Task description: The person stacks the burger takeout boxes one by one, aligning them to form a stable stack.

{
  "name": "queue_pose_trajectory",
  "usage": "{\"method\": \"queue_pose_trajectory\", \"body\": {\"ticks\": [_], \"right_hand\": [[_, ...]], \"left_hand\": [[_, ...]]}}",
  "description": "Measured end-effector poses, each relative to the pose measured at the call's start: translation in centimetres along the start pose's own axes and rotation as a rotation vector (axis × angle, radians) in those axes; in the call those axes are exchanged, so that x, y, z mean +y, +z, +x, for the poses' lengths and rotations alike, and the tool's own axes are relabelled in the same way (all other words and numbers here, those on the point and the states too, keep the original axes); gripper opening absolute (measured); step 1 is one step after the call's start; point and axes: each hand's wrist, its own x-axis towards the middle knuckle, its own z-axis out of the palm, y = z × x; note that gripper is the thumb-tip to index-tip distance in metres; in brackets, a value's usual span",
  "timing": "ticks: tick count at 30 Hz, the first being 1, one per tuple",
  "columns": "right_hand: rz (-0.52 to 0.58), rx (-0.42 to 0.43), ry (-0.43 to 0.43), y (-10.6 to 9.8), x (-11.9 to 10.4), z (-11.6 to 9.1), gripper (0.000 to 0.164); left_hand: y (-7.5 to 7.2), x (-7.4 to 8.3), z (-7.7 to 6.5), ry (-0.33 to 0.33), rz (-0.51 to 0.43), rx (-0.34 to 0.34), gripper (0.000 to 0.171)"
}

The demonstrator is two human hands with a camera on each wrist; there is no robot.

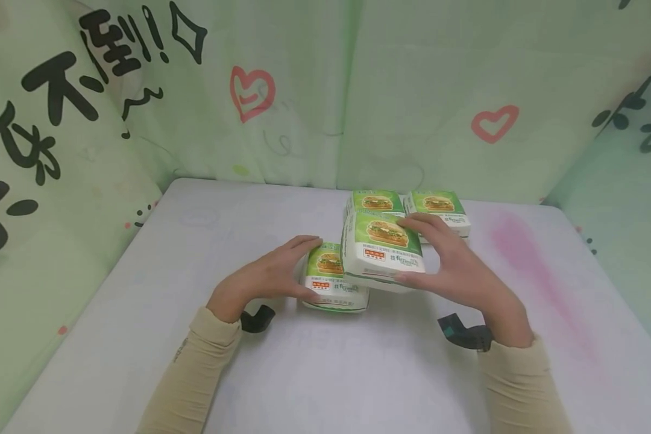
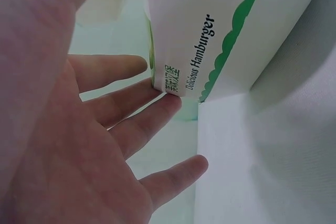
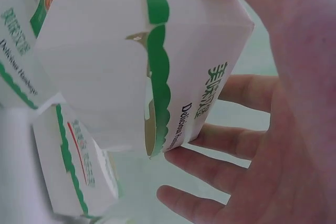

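Four-sided hamburger boxes, white and green with a burger picture, are at the hands. My right hand (image 1: 450, 259) holds one hamburger box (image 1: 382, 244) above the table, thumb on its near side and fingers at its far side. In the right wrist view this box (image 3: 105, 77) is tilted, with a gap along its scalloped green flap. My left hand (image 1: 268, 271) grips another hamburger box (image 1: 331, 295) at its left end, thumb in front and fingertips behind. The raised box hides part of it. In the left wrist view the fingertips touch this box's (image 2: 210, 35) side.
Two more hamburger boxes stand behind on the white table (image 1: 114, 361), one box (image 1: 378, 200) partly hidden by the raised one, the other box (image 1: 439, 208) to its right. A green curtain (image 1: 304, 120) hangs behind the table. A pink stain (image 1: 526, 259) marks the right side.
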Motion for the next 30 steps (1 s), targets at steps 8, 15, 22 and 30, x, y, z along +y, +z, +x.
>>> {"method": "queue_pose_trajectory", "body": {"ticks": [8, 15, 22, 30], "right_hand": [[0.038, 0.001, -0.040, 1.1, -0.6, 0.8, 0.082], [0.059, 0.019, -0.077, 2.1, -0.6, 1.1, 0.083], [0.037, 0.007, -0.085, 2.4, -1.1, 1.4, 0.082], [0.036, 0.002, -0.079, 3.1, -1.6, 1.6, 0.083]], "left_hand": [[0.2, 0.0, 0.2, 0.007, -0.027, -0.004, 0.107], [0.2, -0.1, 0.4, 0.011, -0.054, -0.007, 0.109], [0.0, -0.2, 0.4, -0.001, -0.103, -0.015, 0.107], [0.0, -0.3, 0.2, 0.017, -0.154, -0.006, 0.101]]}}
